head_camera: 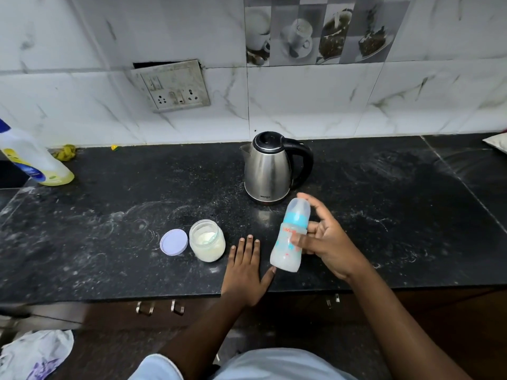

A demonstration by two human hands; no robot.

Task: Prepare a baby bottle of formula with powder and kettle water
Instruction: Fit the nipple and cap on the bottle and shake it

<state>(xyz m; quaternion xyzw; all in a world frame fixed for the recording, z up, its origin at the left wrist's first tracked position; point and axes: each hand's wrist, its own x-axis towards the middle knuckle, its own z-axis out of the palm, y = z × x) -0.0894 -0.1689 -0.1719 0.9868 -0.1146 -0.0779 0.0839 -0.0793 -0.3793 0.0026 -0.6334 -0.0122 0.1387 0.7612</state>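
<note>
My right hand (326, 239) grips a baby bottle (290, 235) with a blue collar and clear cap, held tilted above the black counter (109, 204); the bottle looks blurred and holds whitish liquid. My left hand (245, 267) lies flat on the counter with fingers spread, just left of the bottle's base. An open clear jar of formula powder (207, 240) stands left of that hand, with its lilac lid (174, 242) lying beside it. A steel electric kettle (270, 168) with a black handle and shut lid stands behind the bottle.
A tilted yellow liquid bottle (33, 160) stands at the far left counter edge. A wall socket plate (171, 86) hangs loose on the marble tiles. Drawer handles (160, 308) sit below the counter front. A plastic bag (35, 352) lies on the floor at lower left.
</note>
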